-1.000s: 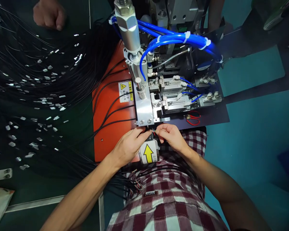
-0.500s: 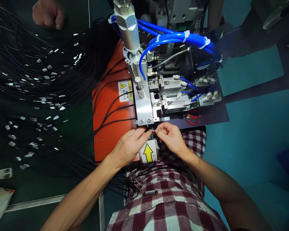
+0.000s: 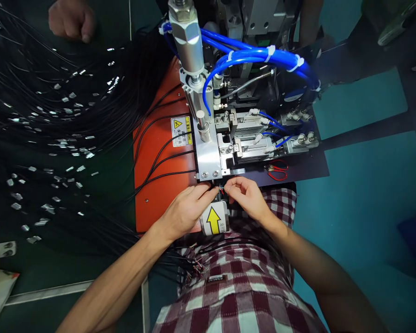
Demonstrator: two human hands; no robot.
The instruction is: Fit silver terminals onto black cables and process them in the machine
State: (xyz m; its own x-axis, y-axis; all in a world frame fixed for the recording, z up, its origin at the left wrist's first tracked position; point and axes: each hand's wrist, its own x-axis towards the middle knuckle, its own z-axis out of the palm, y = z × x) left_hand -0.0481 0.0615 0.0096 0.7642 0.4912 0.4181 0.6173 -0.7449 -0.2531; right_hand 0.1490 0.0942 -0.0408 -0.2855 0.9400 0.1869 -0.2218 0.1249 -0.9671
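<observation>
My left hand point(image 3: 185, 210) is closed at the front edge of the machine, its thumb and forefinger pinching a cable end that they mostly cover. Thin coloured wires point(image 3: 222, 189), red and light blue among them, stick out past those fingertips. Just to the right, my right hand point(image 3: 247, 198) has its thumb and forefinger drawn together at the wire tips; whether a wire is between them is too small to make out. Both hands sit right below the silver clamp block point(image 3: 209, 162), above a white label with a yellow arrow point(image 3: 213, 220).
An orange machine cover point(image 3: 162, 199) carries several black cables point(image 3: 159, 175) leading into the block. Blue air hoses point(image 3: 256, 54) arch overhead. Red-handled cutters point(image 3: 277, 170) lie at right. Bundled cables with shiny ends point(image 3: 79, 148) spread left; another person's hand point(image 3: 71, 21) rests beyond. Stripped cables point(image 3: 194, 266) lie on my lap.
My right fingertips have drawn slightly away from the coloured wires, which show a little more between the hands. My left hand stays in place.
</observation>
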